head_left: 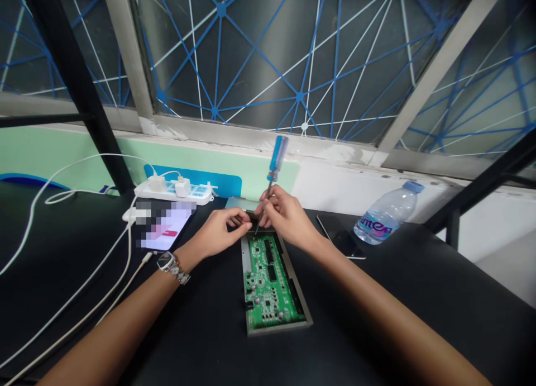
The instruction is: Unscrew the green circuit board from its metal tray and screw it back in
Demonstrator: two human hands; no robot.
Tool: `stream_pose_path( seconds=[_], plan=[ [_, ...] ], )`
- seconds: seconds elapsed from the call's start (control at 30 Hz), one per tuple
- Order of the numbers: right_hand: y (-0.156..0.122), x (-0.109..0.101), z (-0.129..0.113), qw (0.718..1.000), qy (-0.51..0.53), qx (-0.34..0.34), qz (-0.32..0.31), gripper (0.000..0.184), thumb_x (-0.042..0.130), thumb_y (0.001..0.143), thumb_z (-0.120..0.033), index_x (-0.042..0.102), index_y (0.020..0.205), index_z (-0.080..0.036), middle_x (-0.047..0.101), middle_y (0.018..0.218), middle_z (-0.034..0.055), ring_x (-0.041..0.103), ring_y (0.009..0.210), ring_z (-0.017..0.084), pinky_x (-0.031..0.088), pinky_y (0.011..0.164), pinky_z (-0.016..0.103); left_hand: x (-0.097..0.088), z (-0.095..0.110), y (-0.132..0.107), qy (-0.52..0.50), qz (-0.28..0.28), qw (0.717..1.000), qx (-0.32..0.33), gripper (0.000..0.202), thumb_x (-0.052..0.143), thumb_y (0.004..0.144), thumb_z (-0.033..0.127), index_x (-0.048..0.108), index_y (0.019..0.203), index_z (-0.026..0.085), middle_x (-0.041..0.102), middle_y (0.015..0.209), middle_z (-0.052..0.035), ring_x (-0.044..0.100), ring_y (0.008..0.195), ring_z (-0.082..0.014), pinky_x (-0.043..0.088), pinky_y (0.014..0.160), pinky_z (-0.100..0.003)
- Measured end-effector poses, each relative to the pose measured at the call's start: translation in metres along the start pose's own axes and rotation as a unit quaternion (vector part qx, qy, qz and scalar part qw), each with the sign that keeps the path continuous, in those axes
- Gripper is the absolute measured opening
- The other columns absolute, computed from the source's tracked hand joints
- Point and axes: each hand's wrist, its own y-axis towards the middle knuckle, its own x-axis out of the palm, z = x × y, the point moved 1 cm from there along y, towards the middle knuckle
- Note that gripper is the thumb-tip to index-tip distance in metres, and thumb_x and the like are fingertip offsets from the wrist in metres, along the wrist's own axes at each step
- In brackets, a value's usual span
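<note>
My right hand (282,213) grips a screwdriver (275,160) by its metal shaft. The blue, clear-ended handle points up and leans slightly right, while the tip points down at the far part of a green circuit board (272,285). That board lies in a shallow grey metal case (280,331) on the black table. Close beside the shaft, my left hand (230,227) has its thumb and fingers pinched together over the case; what they hold, if anything, is too small to tell. A watch (166,261) is on my left wrist. Both hands hide the far end of the board.
A lit phone (167,229) and a white power strip (176,191) with plugs stand to the left, white cables (125,263) trailing across the table. On the right are a dark flat device (341,238) and a water bottle (387,213). Behind runs a window frame (251,132).
</note>
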Motion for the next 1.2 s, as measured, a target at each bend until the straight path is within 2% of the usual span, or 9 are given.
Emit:
stream_pose_path(
  seconds=[0.1,0.17,0.27,0.43,0.57,0.77,0.93,1.2],
  plan=[
    [-0.016,-0.004,0.008,0.991,0.118,0.036,0.043,0.012,0.046,0.094,-0.031,0.037,0.098,-0.025,0.067,0.079,-0.0012,0.066,0.056,0.014,0.055,0.056,0.029,0.002,0.005,-0.002,0.029,-0.033,0.999,0.008,0.014,0.057,0.086,0.025,0.069,0.090,0.018,0.072,0.084,-0.0046,0.066,0.075,-0.0167,0.051,0.071,-0.029],
    [-0.031,-0.006,0.014,0.976,0.194,0.061,0.072,0.026,0.057,0.090,-0.037,0.033,0.095,-0.026,0.068,0.077,-0.0028,0.068,0.059,0.015,0.057,0.060,0.032,0.006,0.008,-0.005,0.053,-0.059,0.997,0.021,0.012,0.058,0.085,0.024,0.069,0.089,0.019,0.072,0.084,-0.0047,0.065,0.075,-0.0172,0.050,0.071,-0.029],
    [-0.057,-0.009,0.021,0.956,0.260,0.079,0.113,0.040,0.071,0.081,-0.036,0.033,0.092,-0.026,0.070,0.079,-0.0020,0.069,0.063,0.017,0.058,0.064,0.034,0.011,0.013,-0.013,0.109,-0.086,0.990,0.033,0.013,0.061,0.083,0.024,0.068,0.093,0.021,0.071,0.090,-0.0045,0.064,0.082,-0.0197,0.048,0.077,-0.032],
    [-0.083,-0.009,0.029,0.923,0.319,0.106,0.185,0.039,0.072,0.082,-0.032,0.035,0.093,-0.027,0.073,0.085,0.0012,0.071,0.069,0.019,0.058,0.070,0.038,0.016,0.015,-0.025,0.147,-0.112,0.983,0.012,0.015,0.065,0.081,0.030,0.068,0.094,0.024,0.070,0.096,-0.0032,0.063,0.087,-0.0218,0.045,0.080,-0.034],
    [-0.086,-0.005,0.032,0.908,0.340,0.117,0.216,0.039,0.073,0.081,-0.030,0.036,0.093,-0.027,0.074,0.085,0.0009,0.072,0.069,0.020,0.058,0.072,0.038,0.019,0.013,-0.024,0.114,-0.114,0.987,-0.002,0.011,0.063,0.085,0.031,0.069,0.091,0.023,0.069,0.089,-0.0019,0.062,0.084,-0.0191,0.046,0.076,-0.031],
    [-0.089,0.002,0.034,0.897,0.359,0.128,0.222,0.040,0.074,0.079,-0.028,0.036,0.093,-0.027,0.074,0.084,0.0012,0.072,0.068,0.019,0.057,0.075,0.039,0.019,0.019,-0.020,0.078,-0.116,0.990,0.017,0.016,0.056,0.091,0.026,0.070,0.088,0.020,0.068,0.085,-0.0022,0.063,0.077,-0.0151,0.046,0.072,-0.028],
    [-0.091,0.003,0.034,0.894,0.371,0.117,0.223,0.038,0.072,0.081,-0.025,0.036,0.094,-0.026,0.075,0.086,0.0015,0.073,0.069,0.019,0.057,0.076,0.038,0.022,0.025,-0.021,0.078,-0.090,0.993,0.029,0.015,0.053,0.092,0.022,0.067,0.088,0.019,0.065,0.083,-0.0014,0.061,0.076,-0.0138,0.046,0.070,-0.028],
    [-0.090,0.000,0.033,0.874,0.399,0.117,0.253,0.036,0.071,0.080,-0.021,0.037,0.091,-0.026,0.075,0.084,0.0021,0.073,0.070,0.020,0.057,0.074,0.037,0.021,0.020,-0.018,0.048,-0.048,0.997,0.028,0.008,0.060,0.087,0.023,0.066,0.092,0.019,0.067,0.088,-0.0016,0.061,0.078,-0.0138,0.050,0.073,-0.028]
  ],
)
